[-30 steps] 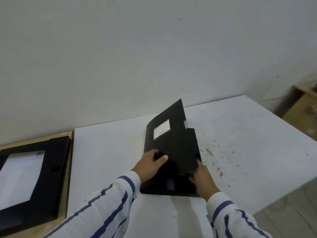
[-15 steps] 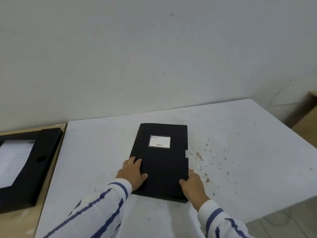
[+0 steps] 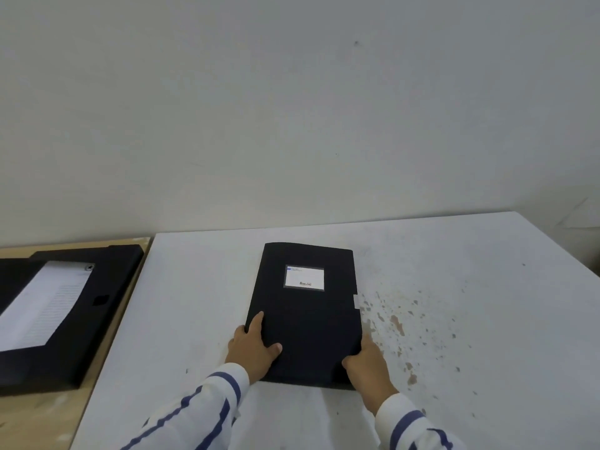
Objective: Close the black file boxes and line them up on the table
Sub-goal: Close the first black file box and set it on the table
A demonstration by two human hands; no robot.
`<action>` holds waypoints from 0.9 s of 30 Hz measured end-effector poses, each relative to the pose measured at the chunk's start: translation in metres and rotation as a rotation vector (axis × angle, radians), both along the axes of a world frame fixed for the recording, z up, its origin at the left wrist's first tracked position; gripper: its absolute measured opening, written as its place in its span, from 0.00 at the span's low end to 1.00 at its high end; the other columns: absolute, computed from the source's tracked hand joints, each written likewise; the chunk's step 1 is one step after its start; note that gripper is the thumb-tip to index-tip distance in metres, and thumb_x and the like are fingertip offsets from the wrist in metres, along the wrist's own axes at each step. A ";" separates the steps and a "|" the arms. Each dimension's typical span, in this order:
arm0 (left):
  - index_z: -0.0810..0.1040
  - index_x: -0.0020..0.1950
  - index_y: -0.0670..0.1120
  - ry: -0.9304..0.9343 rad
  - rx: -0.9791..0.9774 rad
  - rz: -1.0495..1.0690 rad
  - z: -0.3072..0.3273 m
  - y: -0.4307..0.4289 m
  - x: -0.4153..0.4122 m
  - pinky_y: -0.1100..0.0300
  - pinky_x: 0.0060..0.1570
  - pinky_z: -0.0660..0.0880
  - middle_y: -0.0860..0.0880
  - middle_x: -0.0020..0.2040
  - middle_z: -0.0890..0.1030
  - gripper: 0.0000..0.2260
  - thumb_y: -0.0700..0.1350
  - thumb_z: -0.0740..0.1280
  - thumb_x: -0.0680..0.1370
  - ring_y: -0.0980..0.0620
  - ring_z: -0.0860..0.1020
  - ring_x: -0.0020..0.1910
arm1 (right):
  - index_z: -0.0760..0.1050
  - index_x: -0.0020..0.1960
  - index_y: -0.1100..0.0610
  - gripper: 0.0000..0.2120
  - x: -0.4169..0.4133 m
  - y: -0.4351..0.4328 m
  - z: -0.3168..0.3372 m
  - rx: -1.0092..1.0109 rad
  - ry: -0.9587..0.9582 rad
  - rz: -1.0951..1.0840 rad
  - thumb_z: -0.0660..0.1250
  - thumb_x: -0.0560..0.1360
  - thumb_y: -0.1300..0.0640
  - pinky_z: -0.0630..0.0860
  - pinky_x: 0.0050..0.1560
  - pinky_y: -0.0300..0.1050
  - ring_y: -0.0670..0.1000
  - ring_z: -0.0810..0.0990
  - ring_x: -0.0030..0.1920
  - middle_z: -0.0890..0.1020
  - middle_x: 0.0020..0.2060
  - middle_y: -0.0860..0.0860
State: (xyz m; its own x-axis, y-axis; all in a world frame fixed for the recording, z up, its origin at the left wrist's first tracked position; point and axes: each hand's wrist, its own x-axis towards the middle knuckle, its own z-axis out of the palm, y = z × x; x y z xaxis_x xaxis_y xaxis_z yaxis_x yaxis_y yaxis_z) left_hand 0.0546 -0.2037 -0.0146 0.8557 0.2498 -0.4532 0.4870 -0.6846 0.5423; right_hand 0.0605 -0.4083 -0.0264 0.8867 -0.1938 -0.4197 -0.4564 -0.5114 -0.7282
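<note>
A black file box (image 3: 308, 306) lies flat and closed on the white table (image 3: 454, 287), its white label facing up. My left hand (image 3: 251, 347) grips the box's near left edge, thumb on the lid. On the near right corner my right hand (image 3: 368, 365) holds the box the same way. A second black file box (image 3: 100, 303) lies open on the wooden surface at the left, with a white printed sheet (image 3: 42, 306) inside it.
A pale wall (image 3: 292, 108) rises right behind the table. Brown stains (image 3: 399, 326) speckle the tabletop to the right of the closed box. The wooden surface (image 3: 32, 417) adjoins the table's left edge.
The box's lid, raised a second ago, has come down flat. Both hands shifted to the box's near edges, and the box now lies squarer to the table.
</note>
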 end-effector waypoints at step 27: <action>0.47 0.77 0.53 -0.022 0.024 0.115 -0.011 -0.008 0.106 0.46 0.69 0.66 0.41 0.77 0.55 0.34 0.55 0.63 0.77 0.37 0.60 0.73 | 0.48 0.76 0.52 0.29 0.141 0.010 0.003 -0.168 0.035 0.227 0.56 0.79 0.58 0.69 0.68 0.53 0.58 0.67 0.68 0.62 0.73 0.55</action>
State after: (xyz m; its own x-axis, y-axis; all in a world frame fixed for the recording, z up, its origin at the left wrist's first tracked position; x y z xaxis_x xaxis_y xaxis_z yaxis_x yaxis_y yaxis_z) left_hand 0.1607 -0.2114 -0.0260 0.8305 0.3578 -0.4270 0.5513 -0.6379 0.5377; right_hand 0.2019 -0.3984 -0.0232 0.9011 -0.0614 -0.4292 -0.3395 -0.7155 -0.6106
